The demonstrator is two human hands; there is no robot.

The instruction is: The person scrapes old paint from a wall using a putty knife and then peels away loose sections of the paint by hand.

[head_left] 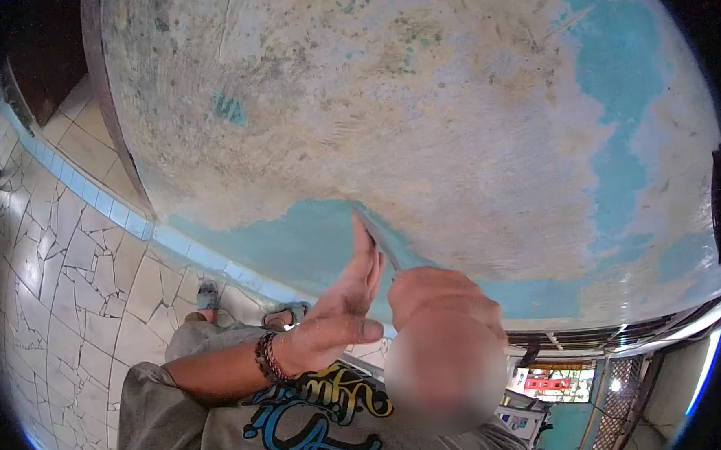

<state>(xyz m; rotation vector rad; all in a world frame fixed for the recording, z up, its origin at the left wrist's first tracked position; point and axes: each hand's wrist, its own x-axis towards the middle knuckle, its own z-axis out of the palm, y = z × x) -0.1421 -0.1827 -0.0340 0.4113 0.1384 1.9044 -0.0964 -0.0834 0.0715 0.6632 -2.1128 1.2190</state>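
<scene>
My right hand (441,290) is closed in a fist round the handle of a scraper (388,245). Its narrow blade points up and left and lies against the wall (454,139), at the border between turquoise paint and bare grey plaster. My left hand (341,311), with a dark beaded bracelet (265,356) on the wrist, is held out with fingers straight and together. Those fingertips sit right beside the blade's far end. The handle is hidden inside my right fist, and a blurred patch covers the area below it.
Patches of turquoise paint (621,56) remain on the wall's right side. Light blue tiles (136,224) edge the wall's foot above a cracked-pattern tiled floor (79,305). A doorway (87,133) opens at upper left. My sandalled foot (284,314) stands near the tiles.
</scene>
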